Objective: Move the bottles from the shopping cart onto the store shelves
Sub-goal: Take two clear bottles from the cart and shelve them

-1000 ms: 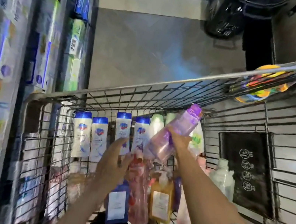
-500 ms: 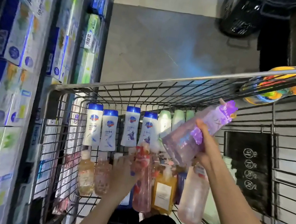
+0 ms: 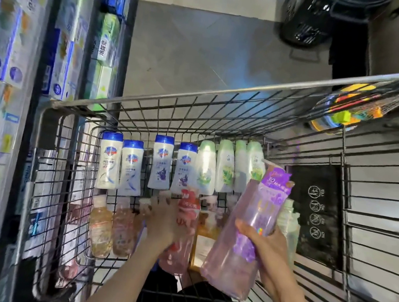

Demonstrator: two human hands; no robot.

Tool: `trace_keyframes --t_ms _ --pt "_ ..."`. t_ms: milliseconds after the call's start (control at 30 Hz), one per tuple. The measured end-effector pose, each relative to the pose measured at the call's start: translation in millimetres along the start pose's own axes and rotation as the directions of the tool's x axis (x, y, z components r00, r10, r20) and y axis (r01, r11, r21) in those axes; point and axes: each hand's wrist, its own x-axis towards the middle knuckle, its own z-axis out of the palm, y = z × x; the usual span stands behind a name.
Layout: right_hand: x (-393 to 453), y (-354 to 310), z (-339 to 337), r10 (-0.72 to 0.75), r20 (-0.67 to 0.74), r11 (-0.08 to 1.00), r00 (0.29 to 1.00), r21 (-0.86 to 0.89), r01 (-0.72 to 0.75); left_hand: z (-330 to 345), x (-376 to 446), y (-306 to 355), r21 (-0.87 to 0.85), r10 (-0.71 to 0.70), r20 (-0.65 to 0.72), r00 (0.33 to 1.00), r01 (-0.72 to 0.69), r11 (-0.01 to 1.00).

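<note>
Purple pump bottle (image 3: 245, 236), one, tilted above shopping cart (image 3: 201, 96), gripped low on its body by right hand (image 3: 265, 250). Red pump bottle (image 3: 182, 229), one, inside cart, clasped by left hand (image 3: 163, 221). Against far cart wall: four blue-capped white bottles (image 3: 132, 169), four green-capped bottles (image 3: 224, 170). Amber bottles (image 3: 99, 229) on cart floor, count unclear. Boxed goods on store shelves (image 3: 2, 67), left of cart.

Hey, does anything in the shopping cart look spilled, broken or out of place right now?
Nothing stands out. The blue-capped white bottles and green-topped bottles sit in a tidy row in the cart. No spill shows. The right hand holds a purple bottle; the left hand grips a red one.
</note>
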Motion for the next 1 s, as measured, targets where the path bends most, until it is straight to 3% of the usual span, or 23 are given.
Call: trace_keyframes --t_ms 200,400,567,700,833,1000 --pt "-5.7 14.2 -10.7 0.007 -0.004 0.999 1.000 -0.031 -0.007 8.9 -9.6 24.3 0.089 0.051 -0.037 0.998 -0.047 0.995" --pt "-8.4 20.5 -14.9 -0.050 0.020 0.999 0.999 -0.010 0.051 20.1 -25.4 26.0 -0.063 0.162 -0.262 0.951 -0.185 0.981" --pt "-11.9 21.6 -16.9 -0.054 0.033 0.998 0.998 0.018 0.054 18.1 -19.3 23.7 -0.025 0.262 -0.074 0.962 -0.264 0.964" --pt "-17.3 22.5 -18.3 -0.060 0.035 0.998 0.998 0.028 0.059 8.4 -16.2 11.9 -0.135 0.262 0.106 0.959 -0.247 0.959" --pt "-23.3 22.1 -17.3 -0.061 0.047 0.998 0.997 0.027 0.059 -1.1 -18.0 13.1 -0.149 0.323 0.021 0.946 -0.317 0.937" --pt "-28.4 21.1 -13.5 -0.066 0.018 0.997 0.998 0.050 0.065 -14.2 -18.6 13.7 -0.485 0.221 -0.012 0.975 -0.199 0.852"
